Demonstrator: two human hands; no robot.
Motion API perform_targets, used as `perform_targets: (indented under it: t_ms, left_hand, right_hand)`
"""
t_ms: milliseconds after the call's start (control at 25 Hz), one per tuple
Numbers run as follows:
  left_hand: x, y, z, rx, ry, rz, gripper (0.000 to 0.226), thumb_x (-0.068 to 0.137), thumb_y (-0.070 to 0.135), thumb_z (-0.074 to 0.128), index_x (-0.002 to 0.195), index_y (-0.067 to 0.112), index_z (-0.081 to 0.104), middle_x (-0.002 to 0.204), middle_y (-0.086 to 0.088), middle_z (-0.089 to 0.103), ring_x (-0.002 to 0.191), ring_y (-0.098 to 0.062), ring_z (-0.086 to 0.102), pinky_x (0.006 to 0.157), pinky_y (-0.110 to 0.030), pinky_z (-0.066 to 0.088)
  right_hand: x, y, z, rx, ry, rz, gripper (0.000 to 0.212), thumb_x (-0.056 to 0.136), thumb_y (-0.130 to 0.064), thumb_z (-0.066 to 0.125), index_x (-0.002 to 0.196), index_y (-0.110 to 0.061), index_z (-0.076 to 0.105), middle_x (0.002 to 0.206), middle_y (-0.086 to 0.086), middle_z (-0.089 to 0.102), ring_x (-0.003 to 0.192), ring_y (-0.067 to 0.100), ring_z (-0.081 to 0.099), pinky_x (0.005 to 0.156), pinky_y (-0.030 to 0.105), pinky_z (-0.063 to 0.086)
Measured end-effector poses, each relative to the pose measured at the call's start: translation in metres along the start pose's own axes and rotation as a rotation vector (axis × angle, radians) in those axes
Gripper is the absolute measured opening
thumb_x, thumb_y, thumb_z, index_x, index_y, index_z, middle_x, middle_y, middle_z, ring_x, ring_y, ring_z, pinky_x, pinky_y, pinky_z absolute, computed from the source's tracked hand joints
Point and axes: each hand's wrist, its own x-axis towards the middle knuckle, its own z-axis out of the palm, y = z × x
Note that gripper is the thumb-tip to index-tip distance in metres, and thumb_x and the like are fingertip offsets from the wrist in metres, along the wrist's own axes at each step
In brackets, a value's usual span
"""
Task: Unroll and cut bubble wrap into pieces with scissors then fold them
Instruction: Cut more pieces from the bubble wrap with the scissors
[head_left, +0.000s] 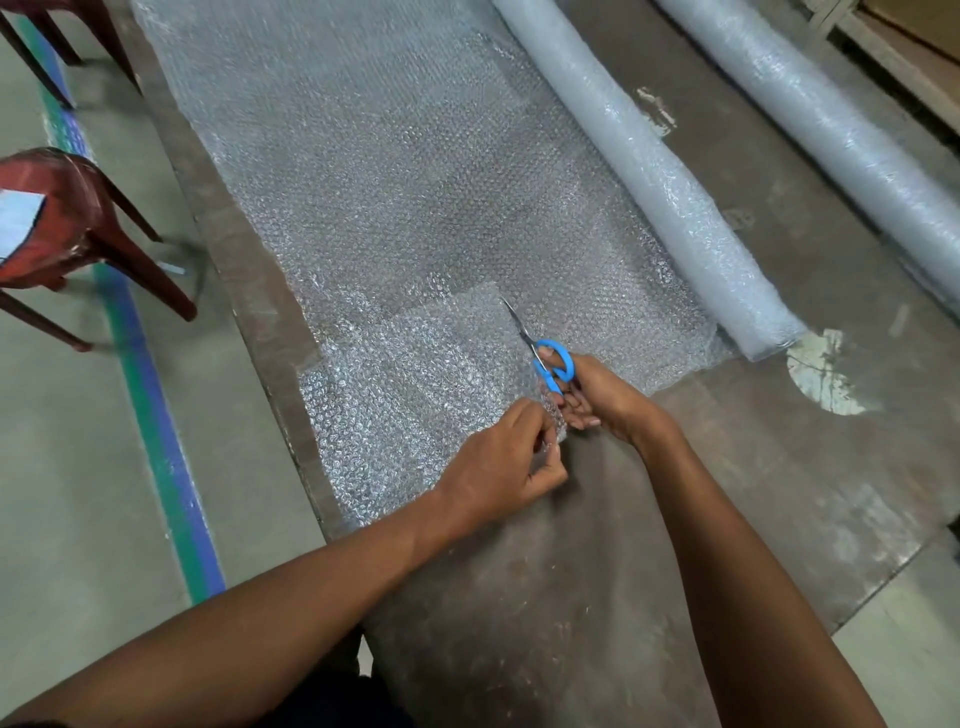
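Right hand (597, 395) gripping blue scissors (545, 358) mid-frame, blades in bubble wrap (389, 208), left hand (498, 467) fingers pinching its near edge.

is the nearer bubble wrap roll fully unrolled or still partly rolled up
Partly rolled: the nearer bubble wrap roll still forms a thick tube, with its sheet spread flat across the table.

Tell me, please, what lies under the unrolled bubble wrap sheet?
Under the bubble wrap sheet lies the dark worn table, showing dimly through the clear plastic. Near the scissors a partly cut piece overlaps the sheet. What the hands hide beneath them cannot be seen.
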Motion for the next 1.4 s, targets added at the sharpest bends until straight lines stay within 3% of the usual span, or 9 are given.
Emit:
perform_targets:
  t_ms: [200,320,480,560,880,1000,1160,1280,1400]
  left_hand:
    - [0.003,-0.005,-0.001,-0.009,0.009,0.001,0.017,0.092,0.03,0.058,0.102,0.018,0.052,0.097,0.007,0.049,0.074,-0.017,0.052,0.059,-0.046,0.053]
    - [0.004,-0.006,-0.003,-0.009,0.011,0.008,0.017,0.091,0.03,0.059,0.102,0.018,0.053,0.097,0.007,0.05,0.074,-0.016,0.052,0.059,-0.044,0.053]
    - [0.005,-0.007,-0.004,0.01,0.019,0.014,0.018,0.09,0.032,0.059,0.1,0.018,0.055,0.095,0.008,0.052,0.072,-0.008,0.047,0.057,-0.033,0.05]
    - [0.005,-0.009,-0.006,0.02,0.015,0.036,0.017,0.09,0.031,0.061,0.1,0.019,0.056,0.095,0.008,0.053,0.072,-0.005,0.045,0.057,-0.027,0.046]
    - [0.011,-0.02,-0.023,-0.03,-0.074,0.05,0.019,0.091,0.036,0.064,0.101,0.022,0.054,0.094,0.01,0.055,0.074,-0.005,0.048,0.063,-0.034,0.051]
    - [0.027,-0.035,-0.04,0.054,-0.025,0.032,0.03,0.101,0.051,0.048,0.112,0.024,0.053,0.105,0.005,0.054,0.089,-0.009,0.05,0.08,-0.028,0.049]
    - [0.074,-0.083,-0.08,0.375,0.165,-0.144,0.04,0.109,0.044,0.047,0.143,0.024,0.05,0.141,0.001,0.049,0.127,-0.012,0.046,0.117,-0.041,0.037]
    - [0.104,-0.114,-0.105,0.462,0.056,-0.139,0.05,0.107,0.042,0.052,0.154,0.024,0.047,0.153,-0.001,0.049,0.139,-0.019,0.047,0.122,-0.046,0.033]
    - [0.11,-0.137,-0.112,0.576,-0.117,-0.02,0.058,0.108,0.057,0.043,0.16,0.033,0.038,0.166,0.003,0.037,0.151,-0.018,0.036,0.126,-0.049,0.025]
  right_hand:
    - [0.011,0.002,-0.002,-0.061,0.022,-0.02,0.045,0.107,-0.049,0.057,0.08,-0.013,0.06,0.064,0.006,0.053,0.042,0.017,0.036,0.042,0.028,0.023]
    - [0.017,0.001,-0.003,-0.049,0.014,0.012,0.056,0.1,-0.062,0.058,0.079,-0.01,0.059,0.067,0.018,0.049,0.041,0.021,0.04,0.039,0.025,0.022]
    - [0.025,-0.007,-0.002,-0.019,0.0,0.014,0.061,0.088,-0.077,0.058,0.064,-0.02,0.06,0.07,0.02,0.048,0.043,0.023,0.039,0.035,0.023,0.024]
    - [0.03,-0.011,-0.001,0.004,-0.001,0.01,0.06,0.09,-0.076,0.059,0.065,-0.021,0.06,0.071,0.02,0.049,0.042,0.021,0.038,0.036,0.022,0.025]
    - [0.034,-0.014,0.004,-0.069,0.025,0.003,0.056,0.105,-0.059,0.055,0.076,-0.011,0.056,0.053,0.003,0.046,0.038,0.014,0.032,0.039,0.023,0.027]
    - [0.032,-0.015,0.004,-0.073,0.034,0.016,0.045,0.108,-0.051,0.054,0.086,-0.012,0.054,0.054,-0.004,0.052,0.038,0.011,0.035,0.038,0.022,0.026]
    - [0.031,-0.018,0.001,0.006,0.021,0.048,0.043,0.106,-0.054,0.055,0.097,-0.011,0.055,0.067,0.004,0.059,0.037,0.012,0.039,0.036,0.02,0.025]
    - [0.036,-0.019,0.0,0.024,0.024,0.054,0.058,0.101,-0.065,0.056,0.1,-0.008,0.058,0.069,0.011,0.053,0.04,0.016,0.037,0.036,0.021,0.027]
    - [0.045,-0.021,0.002,-0.013,0.016,0.019,0.065,0.098,-0.072,0.055,0.108,-0.008,0.063,0.072,0.011,0.054,0.043,0.017,0.038,0.036,0.022,0.027]
